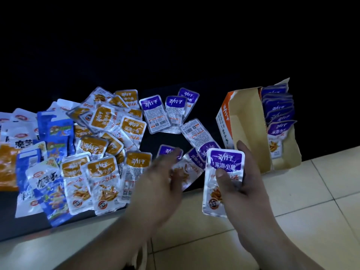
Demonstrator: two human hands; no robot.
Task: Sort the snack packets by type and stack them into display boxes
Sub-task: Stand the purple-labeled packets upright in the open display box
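Note:
My right hand (241, 184) grips a small stack of purple snack packets (224, 162) upright, thumb across the front. My left hand (161, 182) is blurred and lies over loose purple packets (191, 166) on the dark table; whether its fingers pinch one I cannot tell. More purple packets (161, 112) lie flat behind them. A cardboard display box (245, 121) stands at the right, open, with purple packets (278, 117) stacked inside. Orange packets (103, 168) spread over the middle left.
Blue and white packets (46, 184) pile at the far left beside an orange box edge (7, 168). The dark table's front edge (58, 227) runs diagonally; pale floor tiles (292, 211) lie below. Beyond the table everything is black.

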